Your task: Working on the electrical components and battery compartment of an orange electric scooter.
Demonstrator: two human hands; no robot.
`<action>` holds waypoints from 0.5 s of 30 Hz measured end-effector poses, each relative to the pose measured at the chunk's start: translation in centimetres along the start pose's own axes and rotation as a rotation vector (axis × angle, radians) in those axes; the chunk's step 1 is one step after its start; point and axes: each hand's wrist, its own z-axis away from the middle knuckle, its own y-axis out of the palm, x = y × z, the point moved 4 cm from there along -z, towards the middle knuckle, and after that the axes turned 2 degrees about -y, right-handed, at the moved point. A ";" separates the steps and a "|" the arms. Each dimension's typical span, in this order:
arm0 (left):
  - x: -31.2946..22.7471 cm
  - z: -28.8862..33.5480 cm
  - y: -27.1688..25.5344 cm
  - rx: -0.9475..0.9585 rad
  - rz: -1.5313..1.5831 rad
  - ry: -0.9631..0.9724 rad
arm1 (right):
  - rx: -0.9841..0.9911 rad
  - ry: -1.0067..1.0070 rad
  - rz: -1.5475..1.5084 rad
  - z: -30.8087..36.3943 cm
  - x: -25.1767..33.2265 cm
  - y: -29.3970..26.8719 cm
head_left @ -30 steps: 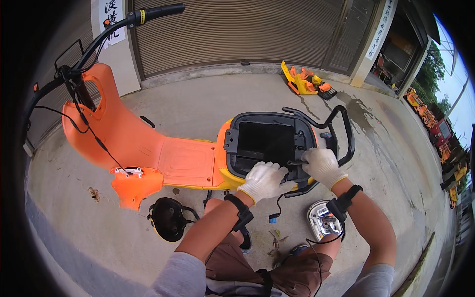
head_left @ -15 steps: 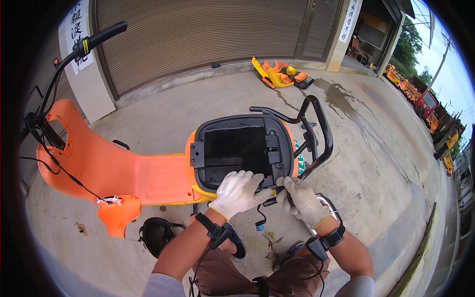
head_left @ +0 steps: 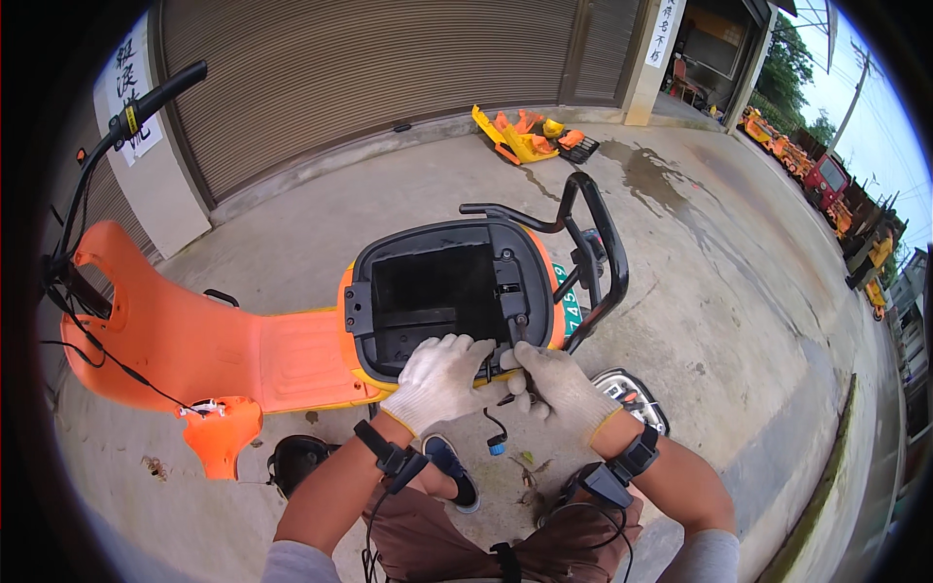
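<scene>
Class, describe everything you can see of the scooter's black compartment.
The black compartment is set into the rear of the orange-and-yellow scooter, uncovered and facing up. Its outline is rounded, and its broad rim looks like matte plastic. Inside is a squarish, very dark well. A plate with holes sits at its left end, small fittings at its right. The left hand and right hand are at its near edge; exact contact is unclear.

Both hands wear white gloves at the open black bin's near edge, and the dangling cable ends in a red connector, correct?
Not quite: the head view shows a blue connector, not red, on the dangling cable. The left hand and right hand are as you say.
</scene>
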 end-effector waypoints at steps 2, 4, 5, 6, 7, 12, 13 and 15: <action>-0.2 0.0 -0.2 -0.048 0.006 0.000 | 0.016 0.010 0.138 0.1 1.3 -3.6; -0.3 0.1 -0.1 -0.032 0.009 -0.007 | 0.017 0.027 0.288 -0.5 2.1 -5.7; -0.3 0.1 0.0 -0.010 0.003 -0.022 | -0.021 -0.019 0.395 -0.8 2.6 -6.6; -0.3 0.1 -0.1 -0.017 0.008 -0.018 | -0.062 -0.069 0.501 -0.9 3.0 -7.2; -0.4 0.1 -0.2 -0.035 0.018 -0.003 | -0.066 -0.074 0.500 -0.7 2.9 -7.5; -0.5 0.0 -0.2 -0.068 -0.006 0.004 | 0.075 -0.064 -0.170 1.3 -0.2 -5.1; -0.5 0.0 -0.2 -0.069 -0.008 0.009 | 0.150 -0.110 -0.189 1.3 -0.2 -4.3; -0.6 -0.1 0.0 -0.043 -0.015 -0.012 | 0.105 -0.271 -0.229 1.0 0.2 -2.9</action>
